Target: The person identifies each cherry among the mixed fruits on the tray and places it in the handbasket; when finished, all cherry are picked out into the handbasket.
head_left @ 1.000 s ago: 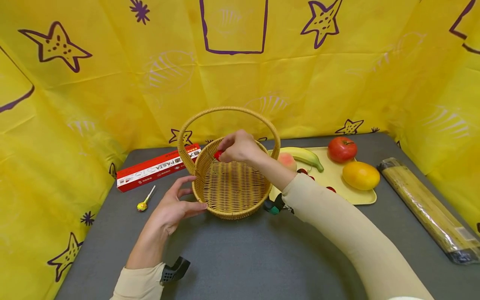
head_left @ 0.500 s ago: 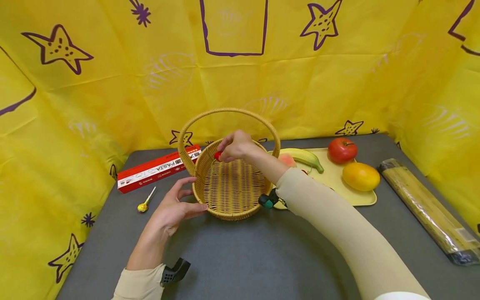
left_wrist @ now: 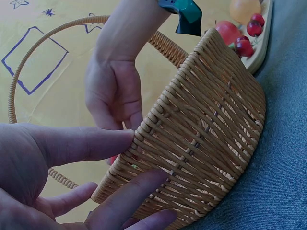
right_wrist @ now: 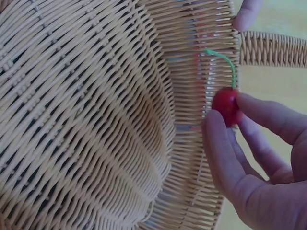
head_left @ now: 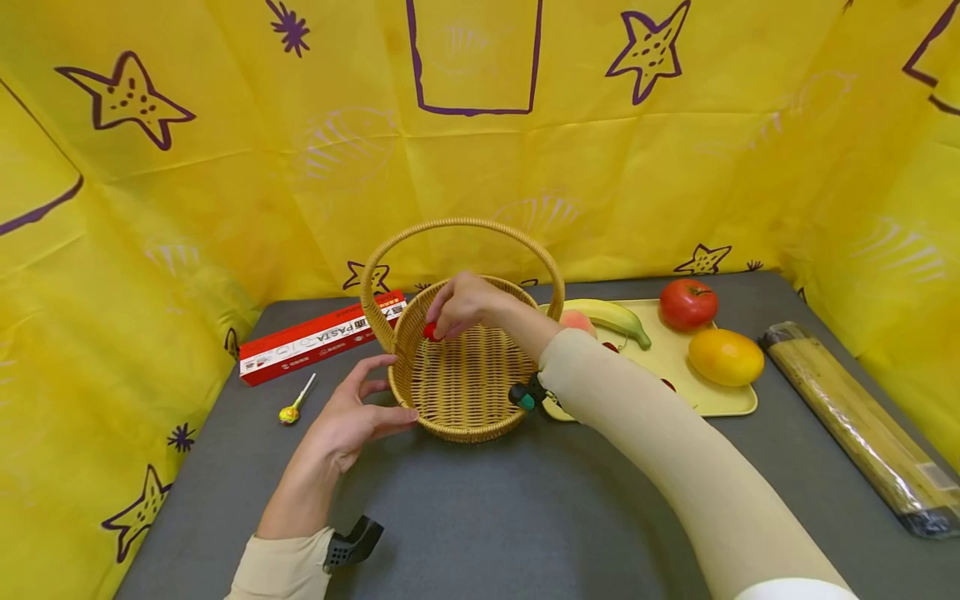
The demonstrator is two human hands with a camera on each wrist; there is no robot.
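Note:
A round wicker basket (head_left: 472, 383) with a tall hoop handle stands on the grey table. My left hand (head_left: 356, 425) grips its left side, with the thumb on the front rim and the fingers spread along the outer wall. Inside the basket's opening, my right hand (head_left: 468, 307) pinches a red cherry (right_wrist: 225, 105) between thumb and fingertips. In the right wrist view its green stem points up and the woven bottom lies beyond, apart from the cherry. The left wrist view shows the right hand (left_wrist: 117, 91) reaching in past the rim.
A cream tray (head_left: 731, 404) at right bears a peach (head_left: 577, 321), a banana (head_left: 611, 317), a tomato (head_left: 687, 304), a mango (head_left: 725, 357) and cherries (left_wrist: 243, 47). Also there: a pasta box (head_left: 315, 342), a lollipop (head_left: 290, 412), a long wrapped bundle (head_left: 855, 425).
My right hand has dipped lower into the basket with the cherry and shifted slightly left. The left hand keeps its place on the basket. The head view has tilted slightly.

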